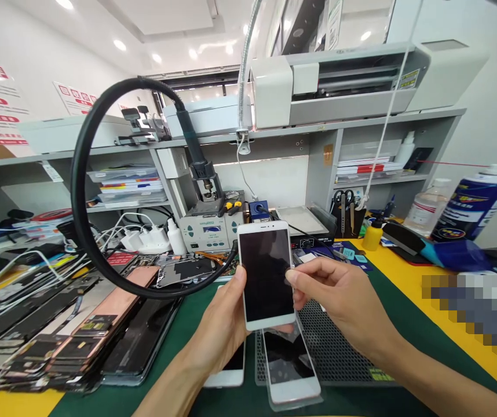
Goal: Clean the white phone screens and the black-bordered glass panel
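Note:
A white-framed smartphone (267, 275) with a dark screen is held upright, facing me, above the work mat. My left hand (220, 327) grips its left edge, the thumb along the side and the other fingers hidden behind. At the right edge, my right hand (339, 301) pinches with thumb and forefinger against the phone's side. Below it lies a second white phone (294, 391) in a clear film, partly covered by the held one. Another white phone (231, 379) rests on the mat beneath my left hand, mostly hidden by it.
A black perforated pad (344, 353) lies on the green mat (396, 301). Stacked phone parts (75, 341) fill the left side. A thick black hose (77, 191) loops from the rework station (211, 231). Toward the right stand a yellow bottle (372, 236) and a blue spray can (470, 202).

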`<state>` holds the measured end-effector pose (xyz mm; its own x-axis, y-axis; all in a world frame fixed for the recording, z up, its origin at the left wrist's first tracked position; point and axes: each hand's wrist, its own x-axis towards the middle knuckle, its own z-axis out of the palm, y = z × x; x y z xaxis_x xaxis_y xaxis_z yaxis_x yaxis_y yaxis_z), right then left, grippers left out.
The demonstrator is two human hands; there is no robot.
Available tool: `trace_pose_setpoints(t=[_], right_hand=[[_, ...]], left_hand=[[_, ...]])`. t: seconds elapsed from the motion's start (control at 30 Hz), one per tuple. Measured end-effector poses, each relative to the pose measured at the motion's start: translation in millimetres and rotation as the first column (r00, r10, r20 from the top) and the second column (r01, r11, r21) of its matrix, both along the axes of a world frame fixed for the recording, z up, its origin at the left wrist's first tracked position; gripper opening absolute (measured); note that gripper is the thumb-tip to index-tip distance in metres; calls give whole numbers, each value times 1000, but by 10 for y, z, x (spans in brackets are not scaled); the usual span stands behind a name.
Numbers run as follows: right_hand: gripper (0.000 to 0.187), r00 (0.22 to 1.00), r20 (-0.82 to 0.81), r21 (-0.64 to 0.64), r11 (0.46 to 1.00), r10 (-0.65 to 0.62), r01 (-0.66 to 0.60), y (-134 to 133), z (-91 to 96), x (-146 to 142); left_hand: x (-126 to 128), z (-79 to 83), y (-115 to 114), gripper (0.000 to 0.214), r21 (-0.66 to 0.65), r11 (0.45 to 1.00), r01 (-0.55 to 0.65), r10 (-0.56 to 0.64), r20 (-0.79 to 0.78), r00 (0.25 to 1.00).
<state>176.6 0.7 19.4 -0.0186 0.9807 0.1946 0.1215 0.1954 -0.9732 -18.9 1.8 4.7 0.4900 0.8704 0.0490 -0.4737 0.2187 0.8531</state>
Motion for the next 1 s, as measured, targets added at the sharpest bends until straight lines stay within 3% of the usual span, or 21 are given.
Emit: trace_pose_setpoints(t=[0.3, 0.7, 1.0], right_hand=[[30, 999, 17, 18, 999, -27, 27, -4, 6, 10], [26, 999, 12, 114, 992, -50, 48, 30, -43, 20], [25, 998, 21, 123, 991, -55, 52, 56, -77, 31]], left_hand=[[-2, -42, 24, 51, -25, 1000, -18, 19, 25, 1000], [-25, -29, 89, 50, -84, 992, 95, -85, 118, 989], [-29, -20, 93, 49, -95, 991, 96, -85, 111, 990]])
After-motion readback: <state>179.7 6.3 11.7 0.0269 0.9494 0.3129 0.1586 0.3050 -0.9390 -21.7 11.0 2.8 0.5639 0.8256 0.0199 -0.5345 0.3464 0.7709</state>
